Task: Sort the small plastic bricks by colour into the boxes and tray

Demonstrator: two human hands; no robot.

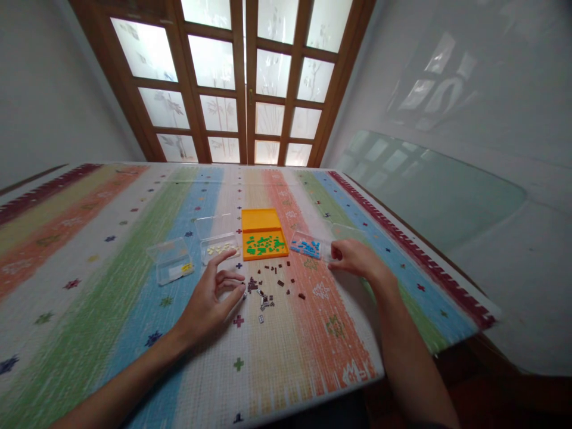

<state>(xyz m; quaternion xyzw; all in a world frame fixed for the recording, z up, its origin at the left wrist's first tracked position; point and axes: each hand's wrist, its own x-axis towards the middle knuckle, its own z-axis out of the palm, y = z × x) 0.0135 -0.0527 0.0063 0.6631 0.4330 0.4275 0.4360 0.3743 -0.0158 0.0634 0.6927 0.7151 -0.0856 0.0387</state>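
Observation:
My left hand (214,301) is over the cloth with its fingers apart and curved, beside a scatter of small brown and grey pieces (261,292). An orange box (260,218) lies open in the middle, with green pieces (266,244) in its lower half. To its right, a clear box holds blue pieces (306,248). My right hand (351,257) is at that box's right side, fingers curled together; what they hold, if anything, is hidden. Pale pieces (221,249) lie in a clear box near my left fingertips.
Farther left stands an open clear box (167,273) with a few yellow pieces (186,268). A striped cloth (192,196) covers the table. Beyond it are wooden doors with glass panes (270,71); a glass-like panel (429,190) is at the right wall.

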